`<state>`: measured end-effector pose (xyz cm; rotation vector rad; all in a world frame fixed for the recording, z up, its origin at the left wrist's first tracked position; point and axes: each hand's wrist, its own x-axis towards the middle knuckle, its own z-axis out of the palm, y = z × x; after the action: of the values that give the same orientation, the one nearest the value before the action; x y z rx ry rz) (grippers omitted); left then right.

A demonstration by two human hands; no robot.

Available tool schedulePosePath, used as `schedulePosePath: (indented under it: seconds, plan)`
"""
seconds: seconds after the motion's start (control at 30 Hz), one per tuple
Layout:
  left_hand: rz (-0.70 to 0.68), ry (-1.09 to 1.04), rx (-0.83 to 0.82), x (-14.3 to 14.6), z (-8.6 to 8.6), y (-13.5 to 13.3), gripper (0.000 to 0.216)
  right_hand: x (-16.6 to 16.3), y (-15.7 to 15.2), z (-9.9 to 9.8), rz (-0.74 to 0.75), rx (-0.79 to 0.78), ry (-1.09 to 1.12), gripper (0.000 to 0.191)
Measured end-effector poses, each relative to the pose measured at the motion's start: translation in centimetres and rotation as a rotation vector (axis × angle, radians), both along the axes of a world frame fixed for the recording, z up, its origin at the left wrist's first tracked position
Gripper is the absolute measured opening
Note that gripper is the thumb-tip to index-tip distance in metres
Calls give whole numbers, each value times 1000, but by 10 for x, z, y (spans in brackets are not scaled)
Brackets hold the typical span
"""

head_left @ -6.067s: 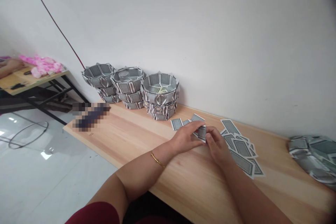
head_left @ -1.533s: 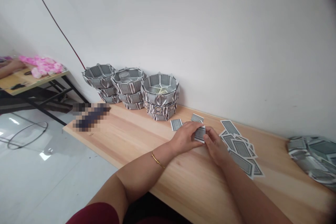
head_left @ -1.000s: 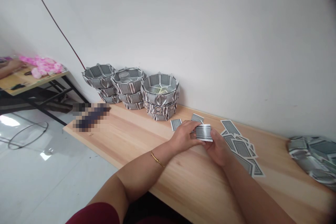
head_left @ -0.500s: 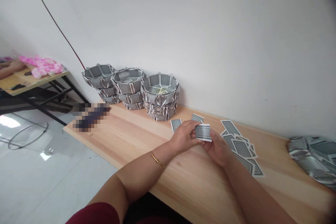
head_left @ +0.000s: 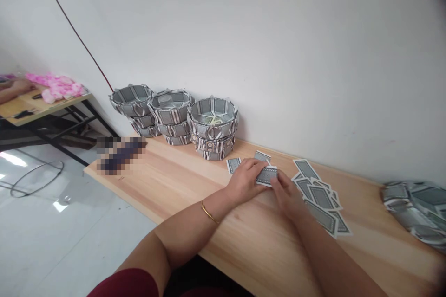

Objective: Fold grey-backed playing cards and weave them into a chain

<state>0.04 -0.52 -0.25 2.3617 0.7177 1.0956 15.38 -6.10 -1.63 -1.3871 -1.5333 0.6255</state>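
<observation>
A grey patterned playing card [head_left: 266, 175], its white edges folded, is held between both hands just above the wooden table [head_left: 195, 181]. My left hand [head_left: 245, 178], below a gold bracelet [head_left: 208, 213], grips its left side with fingers over the far edge. The fingers of my right hand [head_left: 287, 195] are closed on its right edge. Beyond my hands lie two more folded cards, one at the left [head_left: 233, 164] and one farther back [head_left: 262, 156]. To the right of my right hand spreads a pile of flat cards [head_left: 321, 197].
Three stacks of round bowls made from folded cards, left [head_left: 132, 102], middle [head_left: 170, 113] and right [head_left: 213, 125], stand along the wall. Another card bowl [head_left: 414, 209] sits at the right edge. At far left, another person's hand [head_left: 17, 88] rests near pink flowers [head_left: 57, 88] on another table.
The held card has shifted slightly left and tilted flatter. My right fingers have moved from beneath it to its right edge.
</observation>
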Motion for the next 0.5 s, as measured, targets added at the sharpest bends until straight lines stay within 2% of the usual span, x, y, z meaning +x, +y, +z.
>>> schedulePosePath:
  seconds: [0.1, 0.17, 0.23, 0.3, 0.33, 0.4, 0.43, 0.5]
  plan:
    - [17, 6, -19, 0, 2, -2, 49, -2, -2, 1, -54, -34, -125, 28]
    - [-8, -22, -76, 0, 4, -3, 54, -2, -3, 0, -72, -40, -132, 27]
    - [-36, -95, -195, 1, 4, -2, 66, -1, -3, 1, -61, -39, -69, 28]
    - [-49, -210, -384, 2, 2, 1, 72, 0, -2, 3, -41, -44, 17, 29]
    - [-53, -271, -494, 3, 1, 3, 68, 0, -2, 4, -32, -55, 58, 29]
    - [-102, -346, -689, 3, -2, 6, 44, 0, -1, 6, -11, -88, 119, 29]
    - [-121, -355, -747, 3, -4, 8, 35, 0, -1, 6, -3, -105, 135, 30]
    - [-136, -348, -795, 3, -5, 10, 33, -1, -2, 5, 6, -124, 134, 31]
